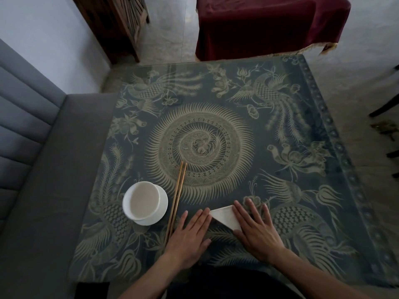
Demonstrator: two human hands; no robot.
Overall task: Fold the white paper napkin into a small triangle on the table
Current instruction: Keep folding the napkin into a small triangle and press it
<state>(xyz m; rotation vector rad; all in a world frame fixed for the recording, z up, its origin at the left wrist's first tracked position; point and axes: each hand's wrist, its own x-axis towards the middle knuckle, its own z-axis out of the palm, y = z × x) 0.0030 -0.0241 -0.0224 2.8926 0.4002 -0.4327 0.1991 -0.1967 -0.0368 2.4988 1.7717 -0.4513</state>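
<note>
Dim room; patterned dark table (pixel 216 134), near edge. White paper napkin (pixel 224 215) lies flat there, already a small triangle, between both hands. Left hand (pixel 190 234) and right hand (pixel 257 229) open, palms down, fingertips at napkin's edges, gripping nothing; folding looks essentially done, perhaps only crease-pressing left.

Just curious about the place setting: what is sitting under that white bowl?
A white saucer lies under the white bowl, its rim showing at the right and front. The bowl hides the saucer's middle, so anything between them cannot be seen.
</note>
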